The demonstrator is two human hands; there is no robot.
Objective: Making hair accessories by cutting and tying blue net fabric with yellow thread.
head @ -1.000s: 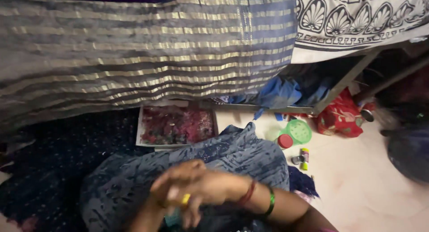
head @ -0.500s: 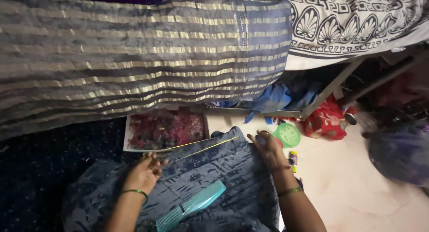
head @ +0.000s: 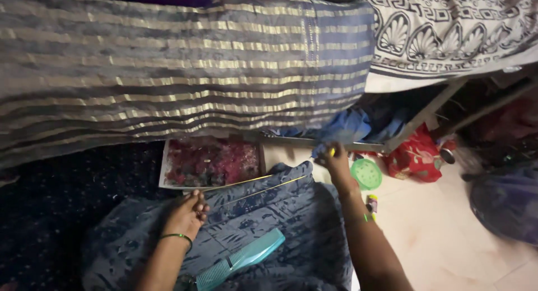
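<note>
The left hand [head: 188, 213] has its fingers curled down and pinched on the near end of a thin yellow thread [head: 255, 187], pressing it against the blue patterned cloth [head: 269, 212] spread over the lap. From there the thread runs in two fine strands toward two o'clock, drawn taut across the cloth to the right hand [head: 336, 162], whose fingers are closed around its far end at the cloth's upper edge; a small yellow bit shows at the fingertips, though what it is cannot be told. Each wrist wears a green bangle. At six o'clock from the thread, lying on the cloth between the forearms, is a teal comb [head: 241, 260], tilted with its teeth end low and left. At eleven o'clock from the left hand sits a flat rectangular tray [head: 210, 162] with a pale rim, filled with red and dark mottled material. Just at three o'clock from the right hand rests a round green lid [head: 366, 173] on the pale floor, with a small bottle [head: 371, 203] below it at five o'clock. Farther toward three o'clock lies a crumpled red bag [head: 417, 156] printed with pale figures. Above everything hangs a grey cloth with gold stripes [head: 168, 72], and at one o'clock a white sheet with black shell motifs [head: 448, 27].
</note>
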